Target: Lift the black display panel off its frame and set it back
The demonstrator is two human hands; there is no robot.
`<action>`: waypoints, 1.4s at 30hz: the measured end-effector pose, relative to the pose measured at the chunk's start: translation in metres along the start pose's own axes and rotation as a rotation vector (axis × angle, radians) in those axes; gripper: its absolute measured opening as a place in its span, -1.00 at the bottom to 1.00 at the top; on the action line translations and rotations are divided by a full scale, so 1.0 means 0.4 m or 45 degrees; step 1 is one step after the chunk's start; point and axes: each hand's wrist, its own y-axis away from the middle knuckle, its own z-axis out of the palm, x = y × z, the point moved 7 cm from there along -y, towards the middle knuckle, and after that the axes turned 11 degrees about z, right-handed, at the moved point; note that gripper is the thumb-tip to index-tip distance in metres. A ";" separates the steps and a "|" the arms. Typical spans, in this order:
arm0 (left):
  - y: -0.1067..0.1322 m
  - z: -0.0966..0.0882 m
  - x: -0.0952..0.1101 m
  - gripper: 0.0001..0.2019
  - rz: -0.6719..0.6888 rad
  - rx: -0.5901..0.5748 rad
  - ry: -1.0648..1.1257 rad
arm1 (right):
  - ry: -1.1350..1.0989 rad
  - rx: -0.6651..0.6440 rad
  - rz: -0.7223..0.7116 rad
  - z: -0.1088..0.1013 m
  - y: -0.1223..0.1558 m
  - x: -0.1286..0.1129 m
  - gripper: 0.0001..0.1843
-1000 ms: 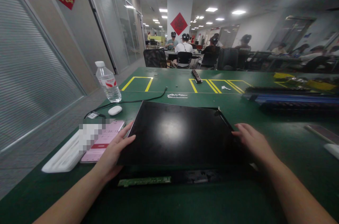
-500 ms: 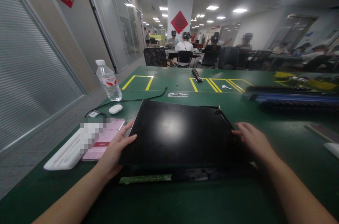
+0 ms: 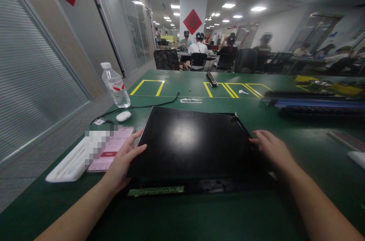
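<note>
A black LCD panel lies shifted and askew over a black frame, whose upper right corner shows from under it. My left hand is closed round the panel's left edge, thumb on top and the other fingers at the side and below. My right hand pinches the right edge of the black frame; some of its fingers are hidden in shadow. Along the near edge, below the panel, a narrow green circuit board is visible.
Left of the panel are a pink-screened phone, a white tray-like case, a white earbud case, a black cable and a water bottle. Dark and blue long parts lie at right. People sit at farther tables.
The view has shifted very slightly. Both hands, the panel and the frame stay practically where they were.
</note>
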 end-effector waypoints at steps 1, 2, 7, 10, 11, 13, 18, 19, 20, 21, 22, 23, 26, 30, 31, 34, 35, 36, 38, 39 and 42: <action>0.000 0.000 -0.001 -0.26 0.002 -0.001 0.004 | -0.002 -0.001 -0.005 0.001 -0.001 0.000 -0.46; -0.001 -0.001 -0.002 -0.27 0.001 -0.001 0.001 | -0.006 0.000 -0.011 0.001 -0.003 0.001 -0.45; -0.001 -0.006 -0.004 -0.31 -0.014 0.041 -0.040 | 0.000 -0.004 -0.014 0.001 -0.011 0.006 -0.44; 0.002 0.001 0.001 -0.31 -0.041 0.032 -0.029 | 0.018 -0.002 -0.006 -0.001 -0.012 0.009 -0.43; 0.003 0.004 0.003 -0.29 -0.047 0.030 -0.024 | 0.025 0.003 -0.010 -0.002 -0.012 0.010 -0.43; 0.004 0.009 0.008 -0.25 -0.061 0.029 -0.025 | 0.033 0.005 -0.014 -0.002 -0.013 0.011 -0.42; -0.001 0.006 0.008 -0.20 -0.091 0.074 -0.092 | 0.000 0.002 -0.020 -0.001 -0.017 0.009 -0.44; -0.002 0.003 0.005 -0.21 -0.097 0.091 -0.106 | -0.004 0.003 -0.027 -0.001 -0.016 0.007 -0.44; -0.003 0.000 0.003 -0.21 -0.101 0.102 -0.119 | -0.003 0.005 -0.031 -0.002 -0.016 0.006 -0.44; -0.005 -0.003 0.001 -0.22 -0.102 0.105 -0.129 | 0.001 0.008 -0.032 -0.002 -0.016 0.005 -0.44; -0.006 -0.004 -0.001 -0.24 -0.102 0.103 -0.136 | 0.006 0.010 -0.031 -0.002 -0.016 0.004 -0.44; -0.007 -0.006 -0.002 -0.24 -0.101 0.100 -0.140 | 0.011 0.014 -0.028 -0.003 -0.016 0.005 -0.43; -0.009 -0.006 -0.003 -0.24 -0.093 0.080 -0.157 | 0.012 0.013 -0.028 -0.001 -0.018 0.008 -0.42; -0.013 -0.004 0.000 -0.22 -0.078 0.065 -0.202 | -0.001 0.012 -0.024 0.002 -0.020 0.013 -0.41; -0.013 -0.005 -0.001 -0.22 -0.078 0.065 -0.203 | -0.007 0.012 -0.022 0.002 -0.019 0.013 -0.41; -0.016 -0.009 -0.006 -0.23 -0.079 0.061 -0.205 | -0.015 0.012 -0.025 0.002 -0.014 0.009 -0.40; -0.017 -0.011 -0.008 -0.23 -0.075 0.062 -0.211 | -0.012 0.018 -0.028 0.001 -0.012 0.007 -0.40; -0.019 -0.014 -0.008 -0.23 -0.068 0.065 -0.221 | -0.006 0.024 -0.033 0.000 -0.010 0.004 -0.41; -0.021 -0.016 -0.009 -0.22 -0.064 0.066 -0.238 | 0.001 0.034 -0.035 -0.002 -0.007 0.002 -0.41; -0.021 -0.016 -0.008 -0.22 -0.065 0.066 -0.242 | 0.004 0.035 -0.032 -0.002 -0.006 0.002 -0.42; -0.019 -0.009 -0.006 -0.21 -0.068 0.052 -0.211 | 0.014 0.034 -0.028 -0.002 -0.005 0.002 -0.42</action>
